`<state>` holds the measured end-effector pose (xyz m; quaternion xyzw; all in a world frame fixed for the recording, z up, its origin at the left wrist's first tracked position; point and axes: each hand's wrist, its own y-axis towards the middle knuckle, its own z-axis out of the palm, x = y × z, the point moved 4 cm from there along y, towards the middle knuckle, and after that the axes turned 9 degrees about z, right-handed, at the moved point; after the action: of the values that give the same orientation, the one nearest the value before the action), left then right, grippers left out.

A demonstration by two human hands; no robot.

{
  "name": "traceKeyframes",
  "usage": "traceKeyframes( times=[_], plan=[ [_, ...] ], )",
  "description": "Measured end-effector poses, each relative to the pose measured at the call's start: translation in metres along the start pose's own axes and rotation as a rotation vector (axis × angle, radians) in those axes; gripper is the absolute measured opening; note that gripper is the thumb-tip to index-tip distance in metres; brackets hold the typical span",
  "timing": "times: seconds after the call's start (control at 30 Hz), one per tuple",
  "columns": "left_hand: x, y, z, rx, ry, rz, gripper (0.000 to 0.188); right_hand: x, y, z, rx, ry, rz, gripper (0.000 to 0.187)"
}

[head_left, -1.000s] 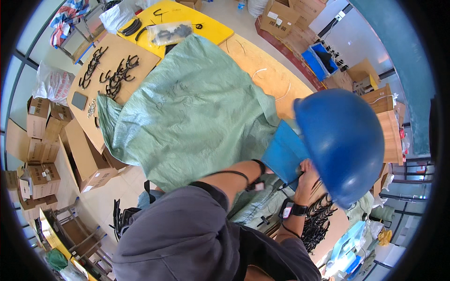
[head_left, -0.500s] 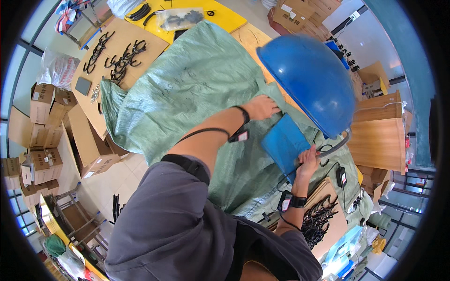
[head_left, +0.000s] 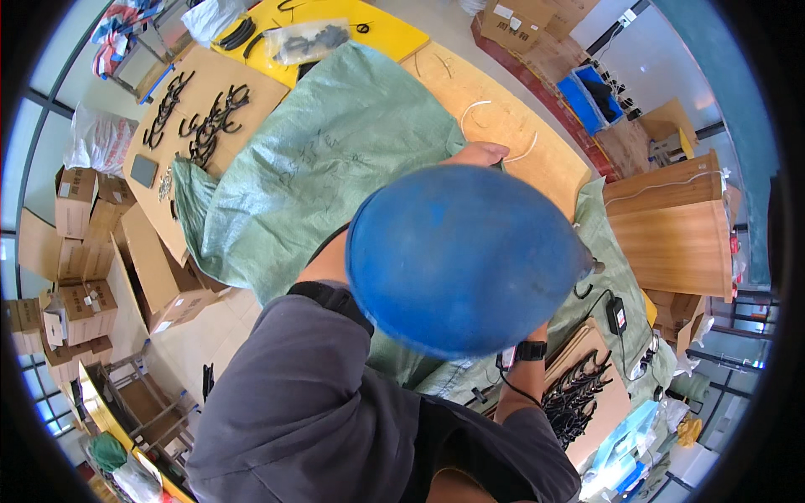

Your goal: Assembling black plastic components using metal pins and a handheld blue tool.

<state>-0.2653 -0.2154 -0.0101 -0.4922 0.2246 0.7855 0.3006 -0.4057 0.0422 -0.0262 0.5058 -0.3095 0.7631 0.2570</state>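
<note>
A large, smooth blue dome-shaped thing (head_left: 461, 264) fills the middle of the view, over my forearms. A short grey end (head_left: 597, 267) juts from its right side. Beyond its far edge my left hand (head_left: 480, 154) shows in part. The fingers look closed at the edge of a green woven sack (head_left: 310, 168), though the dome hides much of the grip. My right wrist, with a black band (head_left: 530, 350), comes out below the dome. The right hand itself is hidden, and what it holds cannot be made out.
Black curved parts (head_left: 214, 126) lie on a board at the far left, with more (head_left: 579, 402) at the near right. A yellow board (head_left: 386, 29) carries a clear bag of dark pieces. Cardboard boxes (head_left: 88, 306) stand at left, a wooden cabinet (head_left: 671, 239) at right.
The blue dome has swung left and nearer, and now covers my right hand and the blue flat piece seen before. My left hand has moved slightly farther away, along with the sack's edge.
</note>
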Motion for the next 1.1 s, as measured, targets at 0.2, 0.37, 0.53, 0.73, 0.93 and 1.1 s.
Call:
traceKeyframes(
  times=[0.2,0.37,0.53,0.73,0.93,1.1],
  plan=[
    [-0.024,0.003,0.017,-0.146,-0.304,0.103,0.045,-0.002,0.004,0.007,0.001,-0.029,0.005,0.006],
    [-0.031,-0.006,0.018,-0.006,-0.295,0.052,0.044,-0.001,0.007,0.016,0.012,-0.038,0.011,0.007],
    [-0.052,-0.039,-0.002,0.066,-0.336,0.143,0.042,0.001,0.007,0.020,0.030,-0.056,0.018,0.010],
    [-0.062,-0.094,-0.030,-0.026,-0.192,0.064,0.036,0.001,0.006,0.015,0.024,-0.093,0.031,0.013],
    [-0.065,-0.159,-0.062,-0.061,0.227,-0.010,0.035,0.003,0.010,0.027,0.081,-0.126,0.045,0.017],
    [-0.065,-0.196,-0.059,0.030,0.759,-0.173,0.037,0.016,0.003,0.035,0.079,-0.155,0.047,0.020]
  ],
)
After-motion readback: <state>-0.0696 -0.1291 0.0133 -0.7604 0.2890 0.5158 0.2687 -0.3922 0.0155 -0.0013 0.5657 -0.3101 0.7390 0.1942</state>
